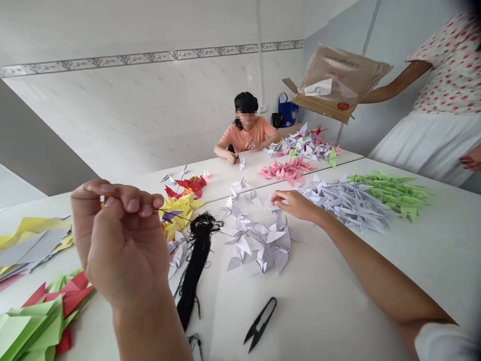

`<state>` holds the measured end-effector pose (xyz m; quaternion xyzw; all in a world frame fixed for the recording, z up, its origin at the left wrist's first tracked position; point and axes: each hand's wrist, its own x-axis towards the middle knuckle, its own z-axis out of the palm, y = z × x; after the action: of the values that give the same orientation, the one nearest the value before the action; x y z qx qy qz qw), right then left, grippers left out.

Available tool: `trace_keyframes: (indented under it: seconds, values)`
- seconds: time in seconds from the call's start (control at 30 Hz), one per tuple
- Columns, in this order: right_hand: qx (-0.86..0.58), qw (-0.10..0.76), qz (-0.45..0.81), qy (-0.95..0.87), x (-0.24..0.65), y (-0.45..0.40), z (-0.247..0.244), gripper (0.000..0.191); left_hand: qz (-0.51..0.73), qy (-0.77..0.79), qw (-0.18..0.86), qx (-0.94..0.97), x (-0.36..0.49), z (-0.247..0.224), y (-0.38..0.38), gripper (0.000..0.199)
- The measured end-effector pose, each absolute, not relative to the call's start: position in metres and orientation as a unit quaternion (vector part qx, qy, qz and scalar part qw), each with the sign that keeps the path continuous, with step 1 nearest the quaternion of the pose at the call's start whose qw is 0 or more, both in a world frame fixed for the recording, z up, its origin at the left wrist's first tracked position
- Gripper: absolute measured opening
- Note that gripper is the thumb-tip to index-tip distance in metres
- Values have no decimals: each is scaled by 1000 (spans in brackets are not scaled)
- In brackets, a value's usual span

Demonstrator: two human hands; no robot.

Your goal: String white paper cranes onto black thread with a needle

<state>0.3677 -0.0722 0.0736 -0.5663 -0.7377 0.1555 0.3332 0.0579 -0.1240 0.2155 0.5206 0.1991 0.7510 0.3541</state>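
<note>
Raised at the left, my left hand (124, 240) pinches a thin black thread (175, 214) between thumb and fingers. The thread slants right, past a bundle of black thread (201, 250) lying on the table, toward a pile of white paper cranes (263, 245). Across the table, my right hand (296, 204) has its bent fingers closed at a white paper crane (276, 210) at the far side of that pile. Black thread snips (260, 323) lie on the table between my forearms.
White cranes (343, 200) and green cranes (398, 193) lie at right, pink ones (287, 169) behind. Yellow cranes (180, 208) and folded green paper (33, 326) are at left. A seated person (246, 128) works opposite; another person (443, 75) holds a cardboard box (326, 108) above the table.
</note>
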Motion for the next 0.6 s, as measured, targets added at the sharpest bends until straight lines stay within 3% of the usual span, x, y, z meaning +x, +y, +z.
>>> trace_keyframes:
  seconds: [0.23, 0.6]
  values:
    - [-574, 259, 139, -765, 379, -63, 65, 16, 787, 121, 312, 519, 52, 211, -100, 27]
    - [-658, 209, 119, -714, 411, -19, 47, 16, 782, 129, 265, 549, 50, 206, -97, 8]
